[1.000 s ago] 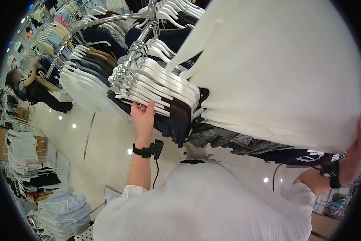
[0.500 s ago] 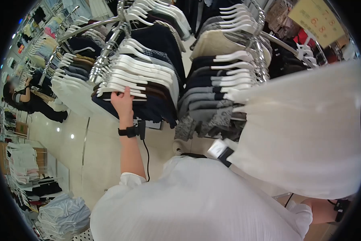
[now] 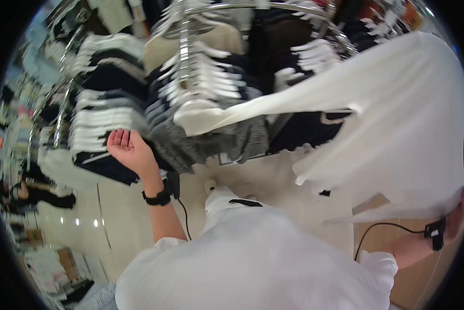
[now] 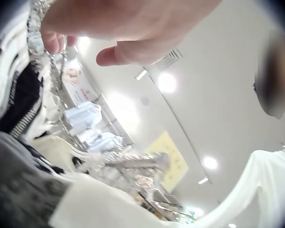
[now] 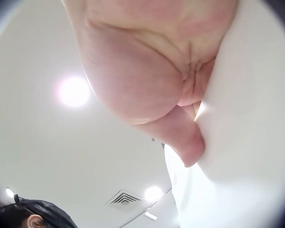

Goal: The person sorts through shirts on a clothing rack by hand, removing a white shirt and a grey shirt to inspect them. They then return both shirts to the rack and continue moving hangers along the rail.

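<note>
1. White garment (image 3: 397, 113) spreads beside the right hand (image 3: 458, 217), whose curled fingers appear clamped on it; a firm, high grip should limit swinging and keep the cloth off the floor (image 3: 139, 217).
2. Loosely bent and holding nothing, the left hand (image 3: 131, 150) is beside white hangers (image 3: 100, 129); it seems free to steady the cloth.
3. Grey clothes (image 3: 190, 139) hang right of the left hand, pale floor below, ceiling light (image 4: 167, 82) above.

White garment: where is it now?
Head view, right side: the white garment spreads leftward from the person's right hand, its narrow end overlapping the grey clothes and white hangers on the middle rack.
</note>
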Tool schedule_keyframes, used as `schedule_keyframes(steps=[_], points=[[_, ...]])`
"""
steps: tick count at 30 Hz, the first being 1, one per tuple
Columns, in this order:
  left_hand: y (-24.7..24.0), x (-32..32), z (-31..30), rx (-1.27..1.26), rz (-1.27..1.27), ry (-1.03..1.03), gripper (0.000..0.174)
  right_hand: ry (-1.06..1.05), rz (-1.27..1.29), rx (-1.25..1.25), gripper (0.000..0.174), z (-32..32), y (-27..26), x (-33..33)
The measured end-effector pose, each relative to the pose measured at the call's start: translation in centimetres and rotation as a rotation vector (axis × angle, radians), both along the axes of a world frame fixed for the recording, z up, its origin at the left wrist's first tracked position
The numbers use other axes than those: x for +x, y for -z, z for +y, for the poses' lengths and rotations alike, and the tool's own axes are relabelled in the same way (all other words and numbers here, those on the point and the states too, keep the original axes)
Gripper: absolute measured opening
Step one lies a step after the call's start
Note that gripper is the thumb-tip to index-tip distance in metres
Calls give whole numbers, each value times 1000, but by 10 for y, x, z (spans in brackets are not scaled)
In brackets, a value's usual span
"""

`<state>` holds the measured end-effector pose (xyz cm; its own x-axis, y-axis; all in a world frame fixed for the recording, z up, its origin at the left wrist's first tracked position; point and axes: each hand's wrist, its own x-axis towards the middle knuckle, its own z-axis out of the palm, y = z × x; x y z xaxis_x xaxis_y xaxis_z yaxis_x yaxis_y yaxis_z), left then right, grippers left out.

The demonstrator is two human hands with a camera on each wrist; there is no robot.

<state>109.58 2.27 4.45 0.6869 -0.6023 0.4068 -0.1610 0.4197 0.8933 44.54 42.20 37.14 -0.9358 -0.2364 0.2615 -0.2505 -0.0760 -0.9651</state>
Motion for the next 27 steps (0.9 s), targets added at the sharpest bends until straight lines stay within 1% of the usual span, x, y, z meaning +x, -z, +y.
schedule_keyframes(steps=[1,3,5,6,7,8,9,11,13,14,15,17,19,21,23,25,26,27], points=[[-16,-26,6,-44,-37,83,50,-74,122,36,52,36,2,-42],[-45,-92,20,-148,-152,239,35,-228,156,79,50,56,3,-66],[-57,-145,31,-255,-379,545,26,-393,295,188,48,68,2,-86],[-60,-181,35,-301,-352,752,24,-398,287,179,45,68,7,-87],[-66,-214,39,-261,-417,926,29,-404,279,171,43,65,13,-85],[-75,-245,45,-179,-500,1055,35,-422,295,177,44,61,14,-85],[-68,-277,44,-121,-569,1193,45,-443,308,179,45,58,22,-88],[-64,-348,49,-153,-528,1352,57,-423,324,213,44,44,28,-85],[-57,-403,52,-99,-503,1493,69,-438,295,275,42,40,36,-95],[-53,-429,50,-41,-451,1571,75,-416,323,264,40,31,44,-100],[-46,-457,47,-21,-416,1600,78,-429,306,285,39,23,50,-115],[-42,-501,40,-45,-436,1641,81,-448,308,339,38,15,68,-141],[-34,-547,29,8,-429,1725,84,-458,292,329,39,4,86,-170],[-23,-594,18,-5,-418,1730,86,-424,267,368,41,5,96,-199],[-30,-634,14,39,-385,1736,92,-427,252,391,44,14,95,-225],[-32,-671,12,44,-417,1795,95,-430,225,404,44,19,105,-250],[-35,-687,14,55,-416,1844,92,-403,193,388,43,18,111,-261],[-17,-712,14,-24,-272,1950,88,-404,184,388,43,20,117,-273]])
